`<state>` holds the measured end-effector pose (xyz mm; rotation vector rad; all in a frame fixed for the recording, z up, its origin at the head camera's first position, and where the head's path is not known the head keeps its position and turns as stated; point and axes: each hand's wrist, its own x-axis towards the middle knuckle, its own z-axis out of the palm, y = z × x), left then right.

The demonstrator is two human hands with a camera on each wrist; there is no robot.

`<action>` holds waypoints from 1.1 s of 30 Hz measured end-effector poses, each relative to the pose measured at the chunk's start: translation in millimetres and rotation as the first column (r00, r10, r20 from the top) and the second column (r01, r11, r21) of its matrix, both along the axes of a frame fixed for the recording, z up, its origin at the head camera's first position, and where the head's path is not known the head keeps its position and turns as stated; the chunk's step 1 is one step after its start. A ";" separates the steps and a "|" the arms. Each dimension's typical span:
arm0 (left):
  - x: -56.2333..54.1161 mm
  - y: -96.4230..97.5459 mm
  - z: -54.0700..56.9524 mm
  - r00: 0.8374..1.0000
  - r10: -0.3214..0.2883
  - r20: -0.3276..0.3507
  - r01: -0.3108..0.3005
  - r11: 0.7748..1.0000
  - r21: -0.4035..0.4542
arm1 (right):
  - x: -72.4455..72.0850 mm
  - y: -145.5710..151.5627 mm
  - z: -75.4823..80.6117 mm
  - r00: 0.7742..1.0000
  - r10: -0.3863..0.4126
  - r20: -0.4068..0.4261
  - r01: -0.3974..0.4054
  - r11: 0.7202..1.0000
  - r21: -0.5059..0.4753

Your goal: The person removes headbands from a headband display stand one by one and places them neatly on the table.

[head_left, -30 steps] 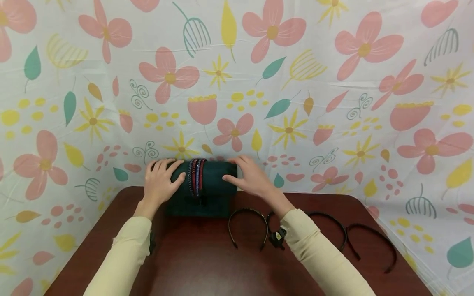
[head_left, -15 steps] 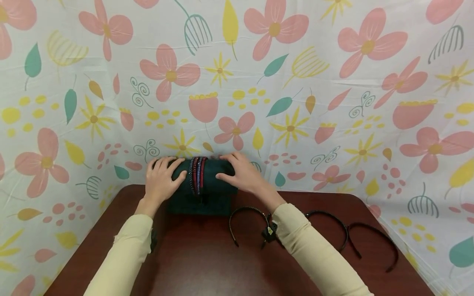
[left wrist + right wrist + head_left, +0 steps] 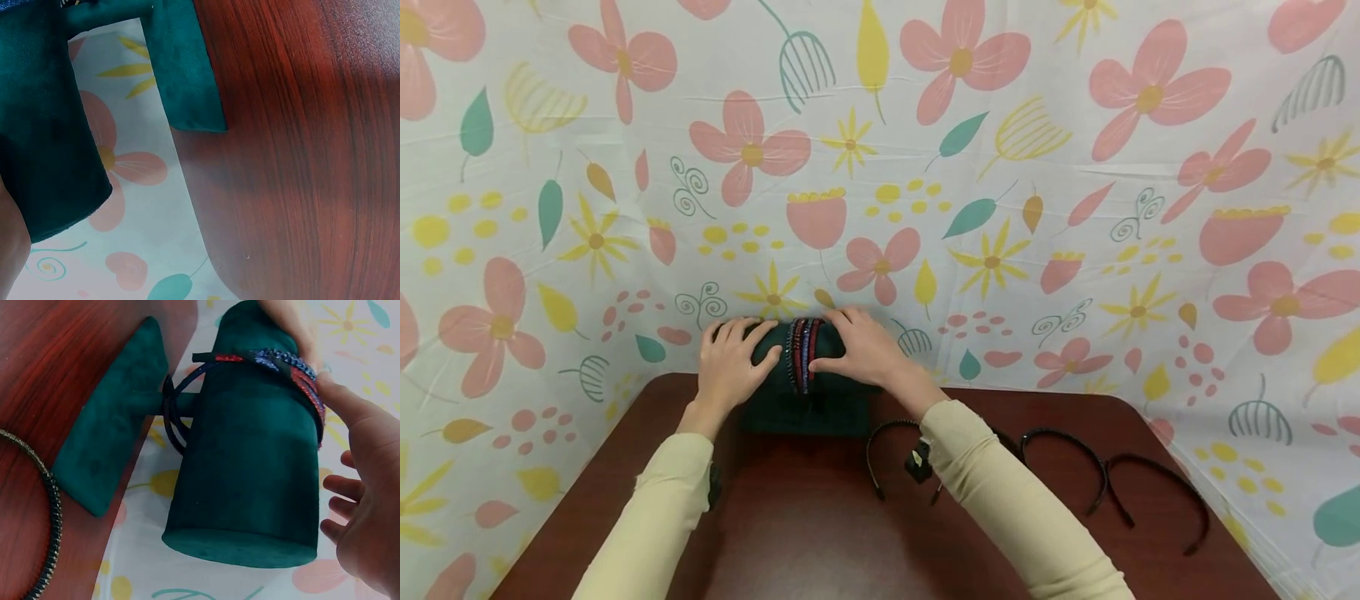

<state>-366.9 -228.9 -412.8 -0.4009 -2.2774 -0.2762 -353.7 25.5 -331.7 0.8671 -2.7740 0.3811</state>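
Note:
A dark green velvet display stand [image 3: 247, 475] has a padded roll on a flat base [image 3: 808, 419]. Several red, blue and dark headbands [image 3: 802, 354] hang together around the middle of the roll. My left hand [image 3: 727, 371] grips the roll's left end, thumb in front and fingers over the top. At the headbands' right side is my right hand [image 3: 868, 350], its thumb reaching them in front. The right wrist view shows that thumb against the headbands, with the right fingers [image 3: 344, 487] beside the roll. Most of the left hand lies outside the left wrist view.
Several dark headbands lie on the brown table [image 3: 790, 533] to the right, including a beaded headband [image 3: 55, 512] near the base and a far-right headband [image 3: 1201, 492]. My right forearm covers part of them. A flower-printed cloth [image 3: 880, 167] hangs behind the table.
My right hand has slid left along the roll, from its right end to the headbands. The headbands sit slightly closer together. My left hand keeps its place.

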 end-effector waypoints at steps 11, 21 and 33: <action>-1.8 -0.7 -1.0 0.999 0.011 0.033 -0.011 1.000 -0.001 | -4.2 -10.6 -6.1 0.999 -0.043 -0.007 0.043 0.993 0.112; -0.4 -0.7 -1.6 1.000 0.005 -0.004 -0.005 1.000 -0.001 | -6.9 -14.1 -8.5 0.999 -0.034 0.024 0.030 0.987 0.157; 0.7 0.9 -0.7 1.000 -0.012 -0.013 0.013 1.000 0.017 | -6.3 -9.5 -10.1 0.999 -0.031 0.038 0.025 0.990 0.140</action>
